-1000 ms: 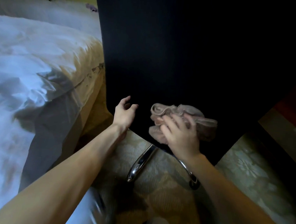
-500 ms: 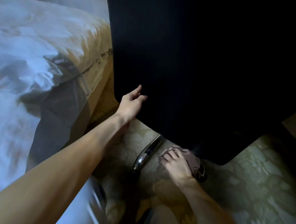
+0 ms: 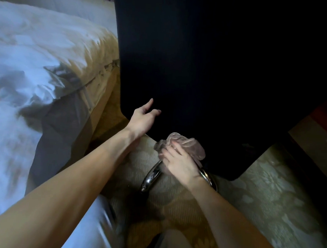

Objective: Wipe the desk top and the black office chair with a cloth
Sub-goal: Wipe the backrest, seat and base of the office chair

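Contact is happening low on the back panel of the black office chair (image 3: 209, 78), where the right hand (image 3: 181, 163) is gripping a bunched pink cloth (image 3: 184, 143), its fingers curled round the wad and pressing it against the panel's bottom edge. The broad dark panel is rising up and away from those fingers, its long axis running from the hands toward the top of the view. Most of the panel is therefore lying above and to the right of the cloth, while the bottom edge is slanting down to the right toward a rounded corner. The left hand (image 3: 143, 118) is resting at the panel's lower left corner, near the cloth hand, its fingers (image 3: 149, 103) loosely spread and touching the fabric rather than clutching anything; it seems to be steadying the chair. The right hand is lying nearer to that broad stretch, so I judge the next stroke is falling to it. Below the cloth, a curved chrome frame (image 3: 152, 175) is showing against the patterned carpet (image 3: 269, 197), partly hidden by the right wrist. A bed (image 3: 37, 68) with white bedding is filling the left side. The chair's seat and top are lying out of view, the panel is showing too dark to reveal dust or streaks, and I am not making out the desk top anywhere.
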`<state>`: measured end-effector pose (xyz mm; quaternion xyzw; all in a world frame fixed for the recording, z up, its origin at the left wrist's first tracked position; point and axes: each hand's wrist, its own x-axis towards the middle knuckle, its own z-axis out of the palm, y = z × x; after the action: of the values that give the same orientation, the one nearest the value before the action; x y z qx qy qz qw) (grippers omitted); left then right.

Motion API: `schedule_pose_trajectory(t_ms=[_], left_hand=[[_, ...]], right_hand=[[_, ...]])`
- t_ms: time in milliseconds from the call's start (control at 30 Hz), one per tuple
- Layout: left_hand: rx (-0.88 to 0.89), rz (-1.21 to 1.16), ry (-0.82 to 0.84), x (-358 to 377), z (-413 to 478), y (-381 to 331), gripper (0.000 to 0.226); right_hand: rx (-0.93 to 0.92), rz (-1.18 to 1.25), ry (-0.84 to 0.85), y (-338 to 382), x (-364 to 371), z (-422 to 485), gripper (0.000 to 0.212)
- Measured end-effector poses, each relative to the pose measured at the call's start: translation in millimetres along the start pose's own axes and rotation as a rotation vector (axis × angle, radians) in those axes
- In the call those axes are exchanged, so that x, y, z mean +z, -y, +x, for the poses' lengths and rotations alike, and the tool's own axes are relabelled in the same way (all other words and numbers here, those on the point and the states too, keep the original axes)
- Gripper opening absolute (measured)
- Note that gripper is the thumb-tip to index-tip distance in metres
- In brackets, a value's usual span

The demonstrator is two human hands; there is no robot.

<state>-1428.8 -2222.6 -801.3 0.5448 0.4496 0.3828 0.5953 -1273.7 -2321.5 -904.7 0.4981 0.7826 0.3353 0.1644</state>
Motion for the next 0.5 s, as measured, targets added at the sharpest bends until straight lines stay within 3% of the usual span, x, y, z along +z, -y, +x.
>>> schedule_pose_trajectory(t_ms=[233, 300, 400, 500], left_hand=[[-0.021, 0.019, 0.057, -6.6, -5.0, 2.9, 0.058], [-0.018, 0.029, 0.082, -7.6, -6.6, 1.9, 0.058], [-0.012, 0.065, 0.093, -4.2, -9.9, -1.4, 0.057], [-0.017, 0.063, 0.03, 7.8, -10.6, -8.1, 0.059]], right_hand=[[-0.15, -0.149, 0.464, 29.0, 36.6, -9.5, 0.042], [-0.163, -0.092, 0.494, 27.2, 36.4, -17.1, 0.039], [-0.119, 0.06, 0.361, 17.5, 26.4, -38.2, 0.038], [-0.06, 0.076, -0.044, 4.0, 5.7, -47.0, 0.034]])
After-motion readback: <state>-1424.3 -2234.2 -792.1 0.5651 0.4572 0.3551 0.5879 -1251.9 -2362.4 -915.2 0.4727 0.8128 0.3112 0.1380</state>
